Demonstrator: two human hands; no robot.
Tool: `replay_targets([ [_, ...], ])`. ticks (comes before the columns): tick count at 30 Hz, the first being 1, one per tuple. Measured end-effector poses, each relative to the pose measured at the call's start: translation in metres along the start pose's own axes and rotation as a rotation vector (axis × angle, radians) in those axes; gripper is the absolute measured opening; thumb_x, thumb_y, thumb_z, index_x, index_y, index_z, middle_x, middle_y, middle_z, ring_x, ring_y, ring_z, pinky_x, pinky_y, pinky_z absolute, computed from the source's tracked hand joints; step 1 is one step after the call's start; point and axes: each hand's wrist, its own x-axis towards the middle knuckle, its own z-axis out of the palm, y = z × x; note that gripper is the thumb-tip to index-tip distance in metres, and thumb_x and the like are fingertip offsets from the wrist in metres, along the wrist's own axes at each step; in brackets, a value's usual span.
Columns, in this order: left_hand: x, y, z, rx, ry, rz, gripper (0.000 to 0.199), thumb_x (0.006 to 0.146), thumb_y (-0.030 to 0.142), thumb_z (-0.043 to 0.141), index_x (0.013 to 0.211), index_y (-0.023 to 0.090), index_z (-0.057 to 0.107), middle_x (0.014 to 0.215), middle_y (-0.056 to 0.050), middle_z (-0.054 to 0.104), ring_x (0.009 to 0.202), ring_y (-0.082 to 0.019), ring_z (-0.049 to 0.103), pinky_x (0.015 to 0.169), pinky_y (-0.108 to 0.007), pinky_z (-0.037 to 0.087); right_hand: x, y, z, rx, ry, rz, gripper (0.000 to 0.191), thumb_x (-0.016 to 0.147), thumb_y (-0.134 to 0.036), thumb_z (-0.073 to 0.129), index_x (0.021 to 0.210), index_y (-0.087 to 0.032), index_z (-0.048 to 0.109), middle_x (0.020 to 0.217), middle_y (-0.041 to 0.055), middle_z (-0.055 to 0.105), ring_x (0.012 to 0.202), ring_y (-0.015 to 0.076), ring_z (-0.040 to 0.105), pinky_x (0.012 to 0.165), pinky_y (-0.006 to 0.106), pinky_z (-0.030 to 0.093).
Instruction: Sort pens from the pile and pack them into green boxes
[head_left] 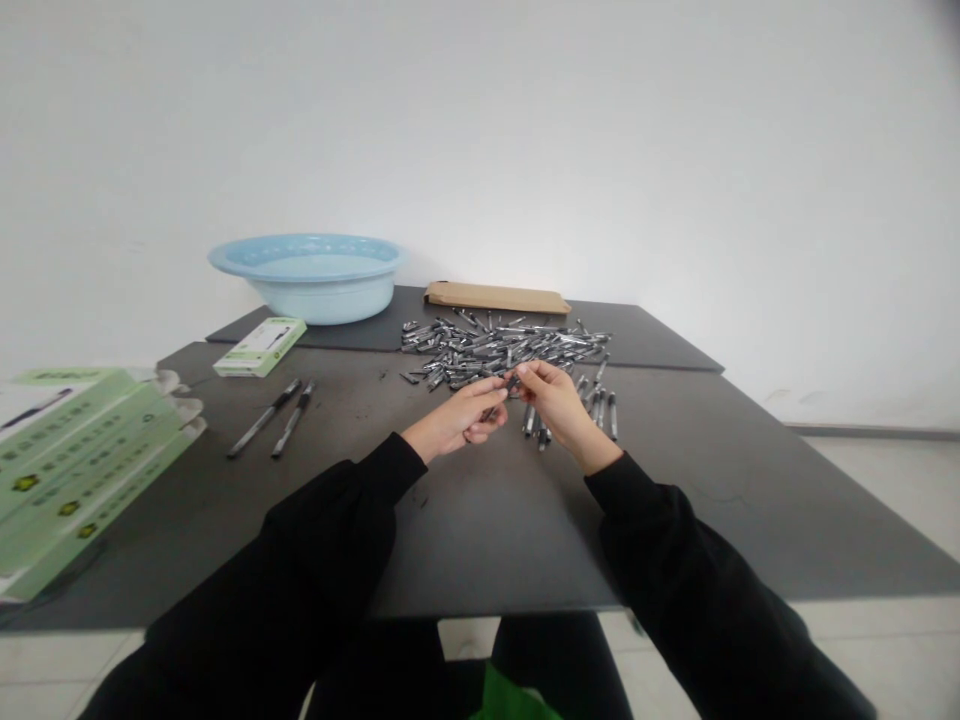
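My left hand (pixel 461 418) and my right hand (pixel 553 396) meet above the middle of the table. Between their fingertips is a dark pen (pixel 513 382), mostly covered by the fingers, so which end is where I cannot tell. Both hands are closed on it. Just beyond lies a heap of loose pens (pixel 495 347), clear-barrelled with black parts. Partly behind my right hand, several pens (pixel 600 408) lie roughly side by side. Two more pens (pixel 274 420) rest apart on the left, slanting alongside each other.
A light blue basin (pixel 330 300) stands at the back left. In front of it lies a small green-and-white box (pixel 261 347). Larger green cartons (pixel 82 460) occupy the left edge. A flat brown cardboard piece (pixel 496 297) lies behind the heap on the dark table (pixel 712 520).
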Motion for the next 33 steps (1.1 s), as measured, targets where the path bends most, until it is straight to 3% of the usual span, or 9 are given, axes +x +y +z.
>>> replay_targets([
  [2,0.001,0.000,0.000,-0.020,0.009,-0.034,0.020,0.093,0.036,0.054,0.099,0.017,0.054,0.061,0.004,0.052,0.036,-0.002,0.023,0.037,-0.013,0.014,-0.001,-0.001,0.002,0.019,-0.017,0.023,0.040,0.065,-0.057,0.079,0.075,-0.020,0.068,0.075,0.0028,0.067,0.060,0.0118,0.049,0.060,0.029,0.043],
  [6,0.004,0.000,-0.005,-0.093,-0.027,-0.107,0.037,0.097,0.039,0.036,0.089,0.011,0.059,0.060,0.000,0.050,0.038,-0.005,0.030,0.036,-0.016,0.020,-0.002,0.000,0.004,0.035,0.020,0.020,0.039,0.065,-0.055,0.080,0.074,-0.019,0.068,0.082,0.0047,0.071,0.057,0.0103,0.047,0.057,0.028,0.042],
  [10,0.005,0.000,-0.011,-0.092,-0.088,-0.208,0.048,0.097,0.048,0.030,0.090,0.011,0.061,0.061,-0.004,0.055,0.039,-0.007,0.034,0.036,-0.017,0.020,0.000,0.001,0.002,0.057,0.103,-0.028,0.037,0.065,-0.053,0.081,0.074,-0.019,0.067,0.082,0.0047,0.071,0.055,0.0093,0.045,0.054,0.027,0.038],
  [13,0.004,-0.001,-0.011,-0.058,-0.098,-0.290,0.051,0.096,0.054,0.031,0.088,0.013,0.060,0.057,-0.002,0.052,0.036,-0.006,0.028,0.036,-0.016,0.016,0.003,0.000,-0.003,0.053,0.177,-0.058,0.040,0.064,-0.055,0.081,0.074,-0.019,0.067,0.077,0.0037,0.069,0.055,0.0092,0.043,0.053,0.026,0.037],
  [18,0.004,-0.003,-0.006,-0.067,-0.033,-0.118,0.028,0.094,0.038,0.053,0.085,0.013,0.059,0.053,0.007,0.035,0.037,-0.002,0.021,0.038,-0.014,0.015,0.006,-0.002,-0.009,0.040,0.215,-0.067,0.039,0.066,-0.055,0.079,0.074,-0.018,0.069,0.064,-0.0004,0.063,0.052,0.0085,0.041,0.051,0.024,0.034],
  [23,0.005,-0.002,-0.006,-0.005,0.136,0.012,0.026,0.078,0.032,0.075,0.084,0.016,0.055,0.062,0.005,0.046,0.045,-0.003,0.036,0.039,-0.012,0.016,0.005,-0.001,-0.007,0.060,0.237,-0.056,0.038,0.065,-0.053,0.079,0.074,-0.017,0.068,0.075,0.0024,0.070,0.052,0.0076,0.043,0.050,0.024,0.033],
  [28,0.004,-0.001,-0.004,-0.127,0.042,-0.118,0.034,0.091,0.050,0.054,0.090,0.016,0.056,0.060,0.006,0.043,0.039,-0.002,0.025,0.037,-0.013,0.014,0.005,0.001,-0.007,0.046,0.245,-0.040,0.040,0.065,-0.053,0.079,0.074,-0.016,0.069,0.061,-0.0012,0.062,0.049,0.0074,0.041,0.049,0.024,0.032],
  [33,0.007,-0.006,-0.002,-0.049,0.113,0.014,0.024,0.088,0.037,0.063,0.087,0.013,0.059,0.061,0.005,0.044,0.041,-0.002,0.028,0.038,-0.013,0.016,0.004,0.000,-0.005,0.070,0.263,-0.044,0.040,0.064,-0.053,0.080,0.074,-0.016,0.066,0.079,0.0035,0.071,0.051,0.0065,0.043,0.049,0.024,0.034],
])
